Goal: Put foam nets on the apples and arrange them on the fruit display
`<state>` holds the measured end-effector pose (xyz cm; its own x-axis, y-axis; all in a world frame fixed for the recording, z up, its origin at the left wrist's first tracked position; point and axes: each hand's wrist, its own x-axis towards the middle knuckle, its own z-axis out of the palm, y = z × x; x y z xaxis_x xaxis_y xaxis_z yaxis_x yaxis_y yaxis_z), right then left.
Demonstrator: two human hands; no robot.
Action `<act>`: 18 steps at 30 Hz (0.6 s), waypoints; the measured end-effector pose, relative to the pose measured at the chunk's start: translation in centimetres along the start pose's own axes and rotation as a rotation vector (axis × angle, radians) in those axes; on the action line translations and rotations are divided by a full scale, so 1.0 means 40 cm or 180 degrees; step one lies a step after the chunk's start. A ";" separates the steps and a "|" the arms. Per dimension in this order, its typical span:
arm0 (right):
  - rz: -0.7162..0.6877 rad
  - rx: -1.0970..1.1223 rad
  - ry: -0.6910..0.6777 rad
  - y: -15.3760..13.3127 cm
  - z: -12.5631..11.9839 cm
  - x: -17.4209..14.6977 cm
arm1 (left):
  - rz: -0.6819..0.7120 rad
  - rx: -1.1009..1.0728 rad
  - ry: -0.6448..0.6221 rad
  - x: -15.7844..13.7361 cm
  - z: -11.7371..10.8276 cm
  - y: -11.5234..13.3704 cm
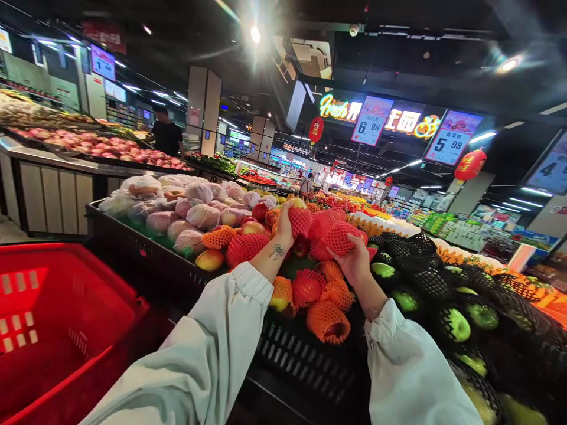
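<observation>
L hand (283, 230): fingers curled round a red-netted fruit (301, 222), bare top poking out of the net.
R hand (353, 261): thumb + fingers round a 2nd netted fruit (340, 237), just R of the first; can't tell if it's lifted or resting on the pile.
Grip: light but sure; hard squeeze could bruise. Best to cup the fruit, not tug the net, which might slide off.
Turning: roll w/ fingertips, one at a time, other hand steady.
Pile: heaped, so pull up rather than sideways; neighbors prob. roll otherwise.
Front edge: black crate (305, 357), slotted wall; orange-netted fruit (326, 322) sits right by it, likeliest to tip out if nudged.
L side: film-wrapped fruit (204, 215) packed close, little slack.
R side: green fruit in black nets (458, 326) beside R sleeve (411, 366); elbow in, nets may snag.
Low L: red basket (101, 289), open top, near L sleeve (212, 342); mind its rim on any swing L.
Room: mostly up, above the hands, + back b/w the sleeves.
</observation>
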<state>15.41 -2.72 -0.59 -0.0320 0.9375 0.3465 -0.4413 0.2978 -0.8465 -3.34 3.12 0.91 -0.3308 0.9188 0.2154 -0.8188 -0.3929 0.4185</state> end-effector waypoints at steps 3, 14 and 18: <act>-0.0600 -0.1029 -0.0581 0.015 0.001 -0.006 | -0.0015 -0.0384 0.0290 -0.015 0.013 0.006; -0.1636 -0.5201 -0.2524 0.042 0.054 -0.036 | -0.0079 -0.0495 0.0189 -0.037 0.020 0.015; -0.1444 -0.5690 -0.2775 0.075 0.060 -0.034 | -0.0183 -0.0461 0.0123 -0.028 0.012 0.013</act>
<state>11.97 -3.54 -2.64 -0.7693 0.6048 0.2057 0.6359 0.7560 0.1552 -3.16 1.87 1.30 -0.2968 0.9415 0.1595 -0.8951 -0.3325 0.2970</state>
